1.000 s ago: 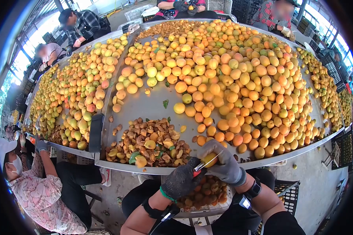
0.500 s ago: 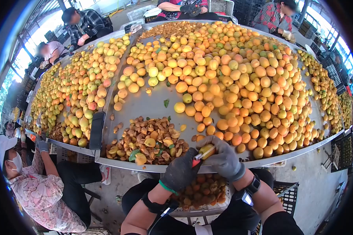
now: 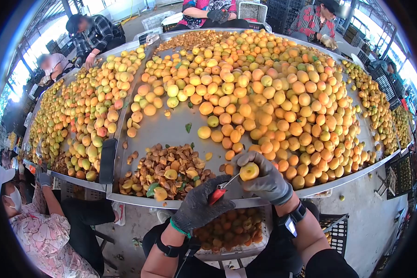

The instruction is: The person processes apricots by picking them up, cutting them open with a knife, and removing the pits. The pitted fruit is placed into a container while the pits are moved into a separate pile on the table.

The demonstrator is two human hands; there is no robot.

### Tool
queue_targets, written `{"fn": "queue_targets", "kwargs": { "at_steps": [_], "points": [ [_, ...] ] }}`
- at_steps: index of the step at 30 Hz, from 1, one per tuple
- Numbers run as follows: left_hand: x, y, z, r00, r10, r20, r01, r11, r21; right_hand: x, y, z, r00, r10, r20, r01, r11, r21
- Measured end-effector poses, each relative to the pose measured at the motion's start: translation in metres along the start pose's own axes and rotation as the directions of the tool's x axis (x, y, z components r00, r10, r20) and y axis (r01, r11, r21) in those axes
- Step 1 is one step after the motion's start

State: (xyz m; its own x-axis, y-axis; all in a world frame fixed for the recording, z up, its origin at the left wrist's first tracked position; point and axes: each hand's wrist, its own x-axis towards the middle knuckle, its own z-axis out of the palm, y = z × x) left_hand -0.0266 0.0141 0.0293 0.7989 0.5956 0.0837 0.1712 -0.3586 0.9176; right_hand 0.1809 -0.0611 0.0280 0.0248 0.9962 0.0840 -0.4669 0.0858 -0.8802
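Observation:
My left hand (image 3: 200, 206), in a dark glove, is closed around the red handle of a small knife (image 3: 216, 196). The thin blade points up and right, its tip by a yellow-orange apricot (image 3: 249, 171). My right hand (image 3: 268, 184), in a grey glove, grips that apricot above the table's front edge. Left of both hands lies a heap of brown apricot pits and scraps (image 3: 169, 167) with some leaves. Whole apricots (image 3: 306, 120) cover much of the metal table (image 3: 164, 127). Below my hands, a white crate (image 3: 268, 220) holds apricot pieces, partly hidden by my arms.
A raised metal divider (image 3: 125, 116) splits the table, with a dark box-like piece (image 3: 108, 161) at its near end. A masked person (image 3: 41, 222) sits close on my left; several others sit around the far side. A black crate (image 3: 333, 231) stands at lower right.
My right hand has turned the apricot so a round side faces me. The knife, which lay across the fruit, now points at its left side; my left hand has shifted slightly left and down.

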Motion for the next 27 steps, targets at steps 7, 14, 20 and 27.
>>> {"fn": "queue_targets", "kwargs": {
  "at_steps": [7, 14, 20, 27],
  "points": [
    [-0.007, -0.001, 0.0, 0.998, -0.064, 0.002, 0.063, 0.992, 0.11, -0.002, 0.006, -0.006, 0.998, -0.027, -0.049, 0.026, 0.999, -0.034],
    [-0.007, -0.002, 0.006, 0.998, -0.004, -0.062, 0.017, 0.979, 0.201, 0.001, 0.007, 0.001, 0.994, -0.102, 0.04, 0.103, 0.994, -0.025],
    [-0.006, 0.004, 0.014, 0.99, -0.082, -0.113, 0.112, 0.95, 0.292, 0.002, 0.009, 0.0, 0.988, -0.141, 0.068, 0.144, 0.989, -0.041],
    [0.0, -0.001, 0.029, 0.987, -0.117, -0.114, 0.141, 0.961, 0.238, 0.001, 0.011, 0.011, 0.99, -0.139, 0.007, 0.136, 0.974, 0.18]
  ]
}}
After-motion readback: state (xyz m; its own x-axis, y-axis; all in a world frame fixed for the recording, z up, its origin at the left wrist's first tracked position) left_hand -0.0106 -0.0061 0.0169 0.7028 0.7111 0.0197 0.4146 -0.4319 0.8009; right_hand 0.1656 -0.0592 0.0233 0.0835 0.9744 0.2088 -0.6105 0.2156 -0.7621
